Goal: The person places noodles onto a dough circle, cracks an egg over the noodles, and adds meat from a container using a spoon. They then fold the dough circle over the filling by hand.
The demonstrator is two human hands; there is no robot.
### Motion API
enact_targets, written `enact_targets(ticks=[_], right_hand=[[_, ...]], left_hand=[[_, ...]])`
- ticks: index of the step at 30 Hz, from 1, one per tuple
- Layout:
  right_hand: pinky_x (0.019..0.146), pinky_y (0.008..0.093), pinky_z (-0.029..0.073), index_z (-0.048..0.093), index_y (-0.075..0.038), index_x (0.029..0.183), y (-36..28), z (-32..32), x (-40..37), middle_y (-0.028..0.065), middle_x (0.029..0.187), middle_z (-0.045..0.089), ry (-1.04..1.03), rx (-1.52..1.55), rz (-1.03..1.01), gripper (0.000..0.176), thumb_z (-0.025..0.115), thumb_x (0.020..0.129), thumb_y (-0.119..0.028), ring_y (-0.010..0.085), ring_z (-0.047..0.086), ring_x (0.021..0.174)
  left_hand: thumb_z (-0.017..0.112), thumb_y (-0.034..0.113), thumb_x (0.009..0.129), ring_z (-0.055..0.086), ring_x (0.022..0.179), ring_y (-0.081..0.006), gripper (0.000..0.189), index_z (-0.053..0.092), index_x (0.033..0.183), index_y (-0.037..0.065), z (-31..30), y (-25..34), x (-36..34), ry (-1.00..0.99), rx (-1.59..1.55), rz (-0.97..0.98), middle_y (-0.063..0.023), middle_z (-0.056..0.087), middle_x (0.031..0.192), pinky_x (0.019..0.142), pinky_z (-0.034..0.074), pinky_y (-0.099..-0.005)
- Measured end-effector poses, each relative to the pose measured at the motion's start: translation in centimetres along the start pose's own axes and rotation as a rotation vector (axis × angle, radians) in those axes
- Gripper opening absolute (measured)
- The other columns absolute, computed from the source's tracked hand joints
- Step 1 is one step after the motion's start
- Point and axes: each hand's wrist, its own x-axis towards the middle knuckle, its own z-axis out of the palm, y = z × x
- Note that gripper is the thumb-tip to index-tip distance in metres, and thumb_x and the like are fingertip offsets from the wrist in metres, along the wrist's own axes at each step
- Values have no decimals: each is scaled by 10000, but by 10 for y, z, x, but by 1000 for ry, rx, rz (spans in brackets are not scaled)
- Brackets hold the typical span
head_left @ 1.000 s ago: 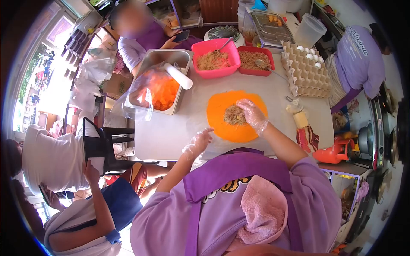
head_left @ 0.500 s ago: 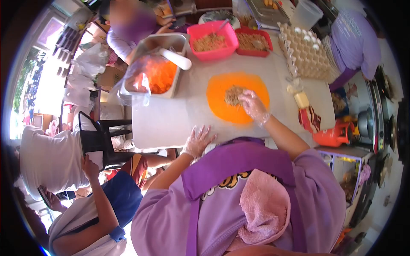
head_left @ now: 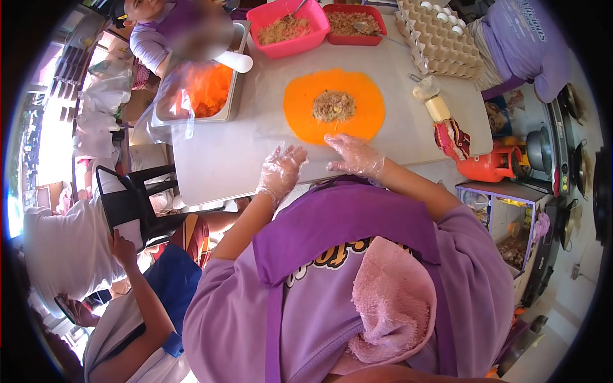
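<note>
A flat orange sheet [head_left: 297, 112] lies on the pale table [head_left: 255, 137], with a mound of brownish filling [head_left: 334, 106] at its middle. My right hand [head_left: 355, 155], in a clear plastic glove, is at the sheet's lower edge with its fingers apart and nothing in them. To its left, my left hand [head_left: 281, 169], gloved the same way, is held over the table's near part, empty, its fingers spread. Whether the right fingertips touch the sheet is unclear.
Behind are a metal tray of orange food [head_left: 237, 96], a pink tub [head_left: 287, 48], a red tub [head_left: 364, 39] and an egg tray [head_left: 440, 45]. A yellow block [head_left: 438, 108] lies at the right. Co-workers stand beyond the table; seated people are at left.
My right hand has left the filling and drawn back to the sheet's near edge. My left hand has lifted from the table edge. The view has shifted, so the table sits higher in it.
</note>
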Motion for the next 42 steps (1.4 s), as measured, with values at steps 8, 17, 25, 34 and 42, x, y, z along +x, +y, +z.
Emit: enact_targets(ticks=[8,17,25,34,42], right_hand=[[904,430,437,521,-71,1243,27,-36,-11,153,1153,588,-20,78,438,402,528,843,-111,339,571,1035],[699,452,459,606,-84,893,19,-53,17,118,847,631,85,-303,264,153,606,755,-150,325,614,828],[656,447,486,627,-71,736,48,-63,41,140,783,651,-250,-201,249,91,590,734,-154,338,634,768],[581,406,470,673,-79,714,54,-107,94,153,670,626,-513,-114,168,124,585,636,-118,318,614,636],[493,398,342,584,-36,597,74,-119,141,123,529,508,-664,-48,67,118,602,642,-144,260,431,484]], left_hand=[[496,24,804,556,1160,-210,377,604,1145,144,-41,4,19,183,-7,-68,-39,616,1205,1011,396,-421],[495,28,813,576,1125,-242,357,611,1134,132,-56,6,36,259,-48,-53,-53,625,1186,978,426,-419],[523,22,791,587,1097,-269,330,631,1092,105,-66,5,42,323,-42,-21,-86,631,1168,940,452,-420],[538,23,801,602,1038,-329,286,601,1066,109,-92,-1,55,335,-26,-149,-145,652,1042,866,474,-438],[639,60,745,521,1185,-310,444,579,1184,39,-90,9,62,676,-74,219,-155,586,1195,1038,353,-506]])
